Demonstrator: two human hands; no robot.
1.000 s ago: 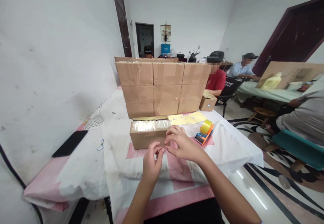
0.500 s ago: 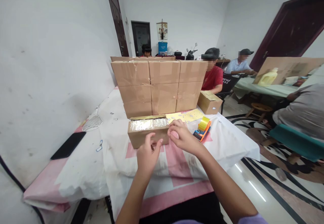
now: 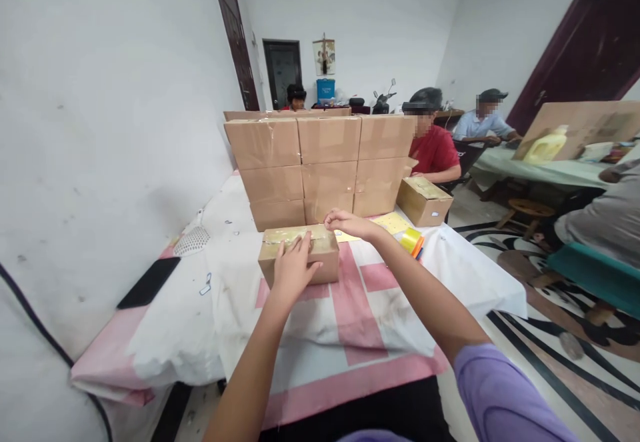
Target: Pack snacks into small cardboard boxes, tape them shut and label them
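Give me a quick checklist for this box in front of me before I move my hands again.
1. Left hand on the near box: ok, fingers lie across its top.
2. Near box sitting on the tablecloth: ok, it rests there in front of the stack.
3. Right hand empty: cannot tell; its fingers are curled near the box's far right corner.
4. Tape dispenser fully in sight: not ok, the right forearm hides part of it.
5. Stack of boxes standing upright: ok, three rows show facing you.
6. Underside of the near box taped: cannot tell, it is out of sight.
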